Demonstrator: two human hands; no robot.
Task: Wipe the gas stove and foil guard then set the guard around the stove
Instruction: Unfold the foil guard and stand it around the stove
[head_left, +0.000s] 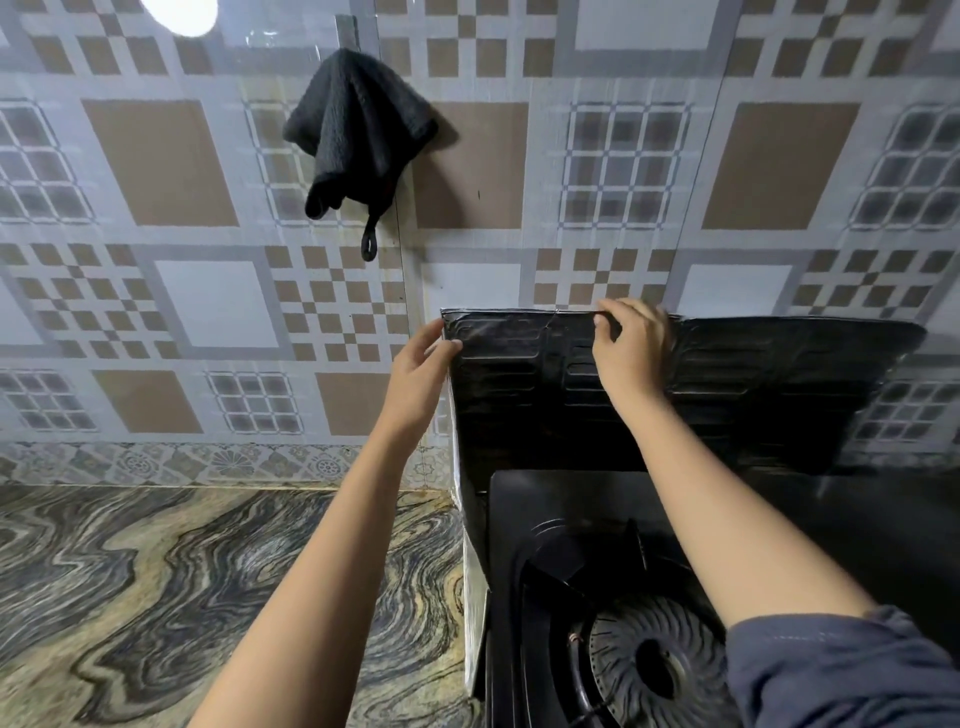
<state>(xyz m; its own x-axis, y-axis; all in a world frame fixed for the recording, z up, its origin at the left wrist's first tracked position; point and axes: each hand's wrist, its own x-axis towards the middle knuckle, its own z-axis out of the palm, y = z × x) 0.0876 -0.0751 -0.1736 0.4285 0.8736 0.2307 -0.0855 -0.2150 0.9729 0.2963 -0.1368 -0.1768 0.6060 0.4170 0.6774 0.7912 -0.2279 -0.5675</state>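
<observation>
The foil guard (753, 395) stands upright behind and along the left side of the black gas stove (524, 525), its dark embossed face toward me. My left hand (423, 364) grips the guard's upper left corner, where the back panel meets the silvery side panel. My right hand (631, 345) pinches the top edge of the back panel near its middle. The stove's round burner (654, 670) shows at the bottom right, partly hidden by my right sleeve.
A dark cloth (358, 135) hangs from a hook on the tiled wall above and left of the guard. The swirled stone countertop (182, 597) stretches to the left of the stove.
</observation>
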